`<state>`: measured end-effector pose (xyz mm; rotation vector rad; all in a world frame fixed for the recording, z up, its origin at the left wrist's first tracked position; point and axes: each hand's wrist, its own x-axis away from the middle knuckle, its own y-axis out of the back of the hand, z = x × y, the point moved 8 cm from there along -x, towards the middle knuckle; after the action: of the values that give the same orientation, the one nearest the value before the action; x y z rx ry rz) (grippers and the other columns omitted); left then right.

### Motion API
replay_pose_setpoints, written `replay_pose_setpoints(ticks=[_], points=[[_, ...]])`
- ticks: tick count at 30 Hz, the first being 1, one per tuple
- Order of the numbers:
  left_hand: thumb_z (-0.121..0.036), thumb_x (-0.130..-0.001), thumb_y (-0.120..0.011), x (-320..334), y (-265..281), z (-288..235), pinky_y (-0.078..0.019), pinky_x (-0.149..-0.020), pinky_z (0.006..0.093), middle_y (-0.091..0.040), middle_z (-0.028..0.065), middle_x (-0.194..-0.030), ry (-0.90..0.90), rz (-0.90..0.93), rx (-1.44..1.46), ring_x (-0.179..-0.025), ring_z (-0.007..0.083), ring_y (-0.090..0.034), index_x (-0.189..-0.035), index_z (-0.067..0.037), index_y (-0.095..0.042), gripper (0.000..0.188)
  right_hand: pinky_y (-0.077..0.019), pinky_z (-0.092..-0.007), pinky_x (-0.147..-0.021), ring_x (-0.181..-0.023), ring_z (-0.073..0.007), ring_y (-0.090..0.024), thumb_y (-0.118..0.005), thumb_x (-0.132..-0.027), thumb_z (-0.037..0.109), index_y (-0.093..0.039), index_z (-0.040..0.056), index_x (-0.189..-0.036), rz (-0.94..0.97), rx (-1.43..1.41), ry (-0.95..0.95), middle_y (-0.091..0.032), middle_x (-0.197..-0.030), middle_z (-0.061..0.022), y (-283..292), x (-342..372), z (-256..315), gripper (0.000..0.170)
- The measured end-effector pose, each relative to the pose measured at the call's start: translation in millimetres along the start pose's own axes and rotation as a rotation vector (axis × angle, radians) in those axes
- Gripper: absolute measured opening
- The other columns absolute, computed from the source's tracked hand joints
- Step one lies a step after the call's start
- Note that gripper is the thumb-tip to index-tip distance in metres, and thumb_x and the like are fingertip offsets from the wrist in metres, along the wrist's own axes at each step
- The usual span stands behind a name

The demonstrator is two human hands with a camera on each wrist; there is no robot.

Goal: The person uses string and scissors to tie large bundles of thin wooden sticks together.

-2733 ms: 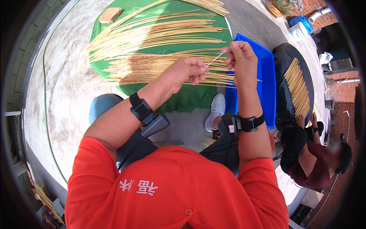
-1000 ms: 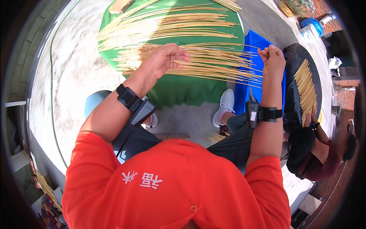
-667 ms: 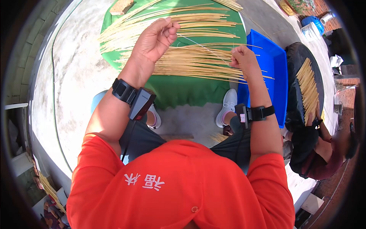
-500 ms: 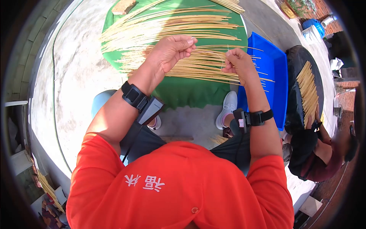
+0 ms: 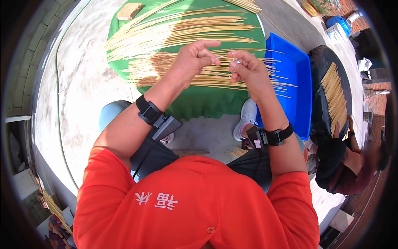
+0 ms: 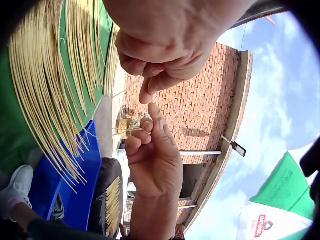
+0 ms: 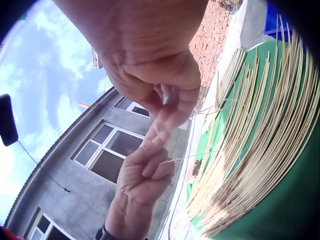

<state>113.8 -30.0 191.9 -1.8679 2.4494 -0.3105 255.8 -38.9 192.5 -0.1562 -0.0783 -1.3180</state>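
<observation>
Both hands are raised over the near layer of straw-coloured stalks [image 5: 224, 81], their fingertips almost meeting. The left hand [image 5: 191, 61] pinches a thin pale thread. The right hand [image 5: 251, 74] has thumb and forefinger closed on the same thread, a short end standing up above the fingertips. In the left wrist view the thread loops over the curled fingers of the right hand [image 6: 156, 159]. The right wrist view has the left hand [image 7: 141, 176] lower down, with a strand trailing from its fingers towards the stalks [image 7: 265, 165]. Neither hand touches the stalks.
More stalks lie in rows on the green cloth [image 5: 199, 101], with a brick piece [image 5: 129, 11] at its far left. A blue tray [image 5: 299, 89] stands right, beside a black-covered round surface [image 5: 319, 103] holding stalks. Another person [image 5: 346, 166] sits at the right.
The hands moved apart with the thread stretched between them, then came together again. The left hand has shifted right and the right hand left, until their fingertips are close.
</observation>
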Motion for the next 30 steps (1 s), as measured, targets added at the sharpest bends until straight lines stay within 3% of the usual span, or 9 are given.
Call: replay_pose_setpoints(ticks=[6,10,13,15,16,23,26,29,30], points=[[0.002,-0.078,-0.055,-3,-11,-2,-0.0435,-0.071,0.0198,-0.063,0.0029,-0.075,-0.195,0.054,-0.135,-0.072,0.0051,-0.057,-0.115,-0.005,-0.053,0.037,-0.0442,-0.0191,-0.05,-0.055,-0.0063,-0.05,-0.058,-0.083,0.009,-0.057,0.0026,-0.103,0.011,0.09,0.09,-0.054,-0.07,-0.0001,-2,2,3,0.021],[0.003,-0.078,-0.054,-4,-12,2,-0.0435,-0.077,0.0214,-0.063,0.0033,-0.075,-0.18,0.064,-0.149,-0.076,0.0064,-0.058,-0.116,-0.004,-0.052,0.038,-0.0438,-0.0194,-0.047,-0.052,-0.0058,-0.049,-0.059,-0.081,0.008,-0.058,0.0018,-0.097,-0.071,0.246,0.126,-0.053,-0.066,-0.0001,4,-1,3,0.017],[0.002,-0.078,-0.054,-6,-6,3,-0.0436,-0.063,0.0177,-0.062,0.0032,-0.075,-0.205,-0.002,-0.186,-0.065,0.0043,-0.055,-0.115,-0.004,-0.052,0.038,-0.044,-0.0211,-0.044,-0.05,-0.0067,-0.049,-0.061,-0.078,0.007,-0.059,0.0008,-0.09,-0.137,0.304,0.064,-0.053,-0.061,-0.0009,13,-13,-13,0.014],[0.0,-0.078,-0.054,-10,12,13,-0.036,-0.046,0.0148,-0.062,0.0041,-0.075,-0.084,-0.121,-0.169,-0.052,0.002,-0.045,-0.114,-0.004,-0.052,0.037,-0.0442,-0.0224,-0.043,-0.049,-0.0078,-0.05,-0.061,-0.077,0.008,-0.059,0.0003,-0.088,-0.132,0.313,0.024,-0.053,-0.06,-0.0015,15,-26,-33,0.013],[0.0,-0.077,-0.054,-14,21,22,-0.0258,-0.037,0.015,-0.062,0.0052,-0.075,-0.059,-0.178,-0.138,-0.045,0.0015,-0.035,-0.114,-0.002,-0.052,0.037,-0.0451,-0.0235,-0.043,-0.048,-0.0094,-0.051,-0.061,-0.076,0.008,-0.058,0.0001,-0.083,-0.121,0.346,-0.025,-0.054,-0.059,-0.0026,14,-34,-49,0.011],[0.003,-0.074,-0.054,-7,66,77,-0.0295,-0.039,0.017,-0.062,0.0073,-0.073,0.165,-0.328,-0.124,-0.045,0.0046,-0.039,-0.114,0.003,-0.049,0.041,-0.0506,-0.0267,-0.053,-0.051,-0.015,-0.061,-0.057,-0.075,0.011,-0.058,0.0011,-0.07,-0.07,0.61,-0.298,-0.06,-0.059,-0.0105,-9,-78,-131,0.011],[0.003,-0.073,-0.052,2,74,90,-0.0313,-0.04,0.018,-0.061,0.0077,-0.073,0.213,-0.314,-0.15,-0.045,0.0057,-0.04,-0.116,0.004,-0.048,0.043,-0.0512,-0.0293,-0.058,-0.054,-0.018,-0.062,-0.054,-0.077,0.013,-0.061,0.0009,-0.081,-0.008,0.693,-0.29,-0.062,-0.068,-0.0125,-8,-105,-180,0.015],[0.003,-0.072,-0.052,7,77,88,-0.0327,-0.041,0.0185,-0.061,0.0076,-0.072,0.209,-0.289,-0.148,-0.046,0.0062,-0.041,-0.117,0.003,-0.048,0.045,-0.0507,-0.031,-0.055,-0.06,-0.0192,-0.064,-0.051,-0.083,0.018,-0.059,0.001,-0.095,0.034,0.913,-0.215,-0.063,-0.082,-0.0133,-16,-118,-179,0.022],[0.003,-0.072,-0.052,9,79,85,-0.0331,-0.042,0.0187,-0.061,0.0073,-0.071,0.196,-0.291,-0.131,-0.047,0.0062,-0.041,-0.117,0.003,-0.048,0.045,-0.0504,-0.0305,-0.052,-0.065,-0.0191,-0.064,-0.05,-0.084,0.02,-0.058,0.0011,-0.096,0.036,0.726,-0.173,-0.062,-0.083,-0.0132,-39,-97,-122,0.023]])
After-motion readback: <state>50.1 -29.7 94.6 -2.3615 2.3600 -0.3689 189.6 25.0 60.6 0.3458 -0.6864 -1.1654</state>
